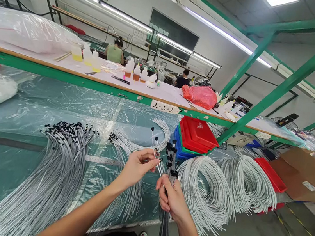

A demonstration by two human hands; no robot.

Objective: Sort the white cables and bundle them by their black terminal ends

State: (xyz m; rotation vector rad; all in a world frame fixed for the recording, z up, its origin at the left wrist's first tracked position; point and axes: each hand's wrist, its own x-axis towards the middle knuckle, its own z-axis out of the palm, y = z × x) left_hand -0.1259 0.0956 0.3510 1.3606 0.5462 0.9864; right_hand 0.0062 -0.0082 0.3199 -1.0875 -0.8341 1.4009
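My right hand (173, 199) is closed around a bundle of thin grey cables (164, 233) with black connectors (171, 153) at their upper ends; the bundle hangs down past the table edge. My left hand (138, 166) pinches one or more thin cables (153, 141) just below their black tips, next to the bundle's top. On the table to the left lies a large fan of grey cables (63, 171) with black connectors massed at the far end. Behind my left hand a smaller group of white cables (130, 143) curves across the table.
Coiled white cables (205, 192) lie at right, beside stacked red, green and blue trays (196, 135). A steel ruler (100, 160) rests on the plastic-covered table. The raised shelf (92, 78) holds bottles, tweezers and a red bag (200, 96). A green post (283, 85) slants across the right. Two people sit beyond.
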